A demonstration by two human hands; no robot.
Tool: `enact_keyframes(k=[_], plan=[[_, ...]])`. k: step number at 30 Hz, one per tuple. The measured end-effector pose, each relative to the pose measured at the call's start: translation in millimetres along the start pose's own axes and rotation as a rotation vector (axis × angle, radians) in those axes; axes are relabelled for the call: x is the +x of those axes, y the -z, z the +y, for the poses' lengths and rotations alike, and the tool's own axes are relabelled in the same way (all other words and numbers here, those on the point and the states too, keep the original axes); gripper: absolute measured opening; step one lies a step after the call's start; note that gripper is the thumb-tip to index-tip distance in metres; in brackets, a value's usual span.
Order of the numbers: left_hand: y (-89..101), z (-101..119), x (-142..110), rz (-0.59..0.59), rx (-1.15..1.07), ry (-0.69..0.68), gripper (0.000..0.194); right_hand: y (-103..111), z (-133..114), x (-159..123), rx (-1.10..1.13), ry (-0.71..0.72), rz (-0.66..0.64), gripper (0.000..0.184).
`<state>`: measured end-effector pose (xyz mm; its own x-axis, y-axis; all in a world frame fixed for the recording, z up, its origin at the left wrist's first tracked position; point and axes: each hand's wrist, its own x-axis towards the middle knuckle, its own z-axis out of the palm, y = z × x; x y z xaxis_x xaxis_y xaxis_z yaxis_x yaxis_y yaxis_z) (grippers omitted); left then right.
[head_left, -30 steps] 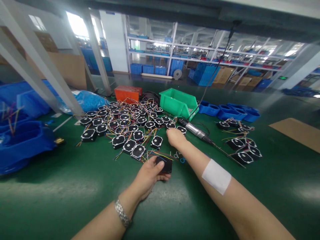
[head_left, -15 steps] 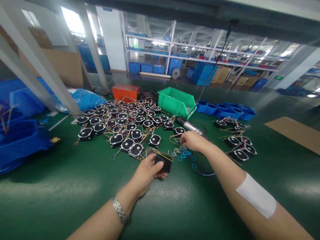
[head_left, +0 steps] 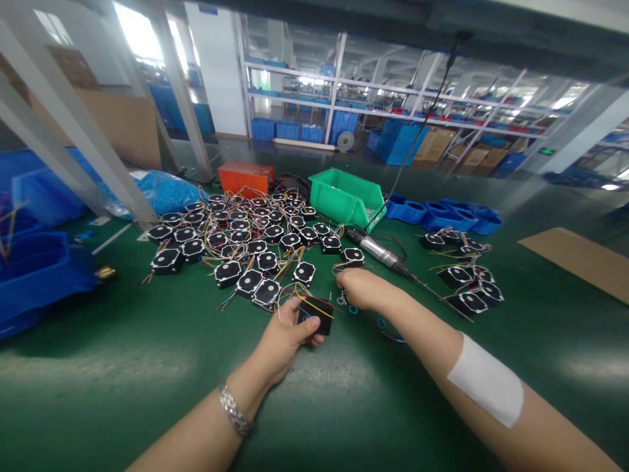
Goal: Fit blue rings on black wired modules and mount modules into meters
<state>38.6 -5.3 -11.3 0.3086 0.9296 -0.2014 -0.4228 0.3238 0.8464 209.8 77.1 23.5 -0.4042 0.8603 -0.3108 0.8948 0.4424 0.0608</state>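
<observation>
My left hand (head_left: 287, 335) grips a small black square motor (head_left: 317, 316) with coloured wires, held just above the green table (head_left: 147, 373). My right hand (head_left: 361, 288) rests knuckles-up on the table right of it, fingers curled down over small blue rings (head_left: 381, 322) and metal bits; what they pinch is hidden. A white patch is stuck on my right forearm. A big heap of the same black motors (head_left: 246, 246) lies beyond both hands.
An electric screwdriver (head_left: 381, 252) on a hanging cable lies behind my right hand. A green bin (head_left: 346, 196), an orange box (head_left: 246, 178), blue trays (head_left: 442, 215) and a smaller group of motors (head_left: 466, 282) stand further back. Blue tubs (head_left: 34, 275) sit at the left.
My right hand drew back from the motor heap, went right over the blue rings, then came left beside the held motor. The left hand kept its grip.
</observation>
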Motion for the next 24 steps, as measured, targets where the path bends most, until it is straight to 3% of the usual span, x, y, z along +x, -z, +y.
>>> enact_keyframes(k=[6,11,17,24], plan=[[-0.1,-1,-4,-0.086,-0.123,0.038,0.042,-5,-17,2,0.046,-0.033,0.041,0.025],[1.4,-3,-3,-0.093,-0.132,0.005,0.027,-8,-4,5,0.267,-0.119,0.102,0.018],[3.4,-10,2,-0.008,0.072,-0.089,0.024,-24,13,-11,0.791,-0.229,0.185,0.022],[3.3,-9,2,-0.014,0.05,-0.084,0.041,-36,0,-40,1.441,-0.232,0.22,0.028]])
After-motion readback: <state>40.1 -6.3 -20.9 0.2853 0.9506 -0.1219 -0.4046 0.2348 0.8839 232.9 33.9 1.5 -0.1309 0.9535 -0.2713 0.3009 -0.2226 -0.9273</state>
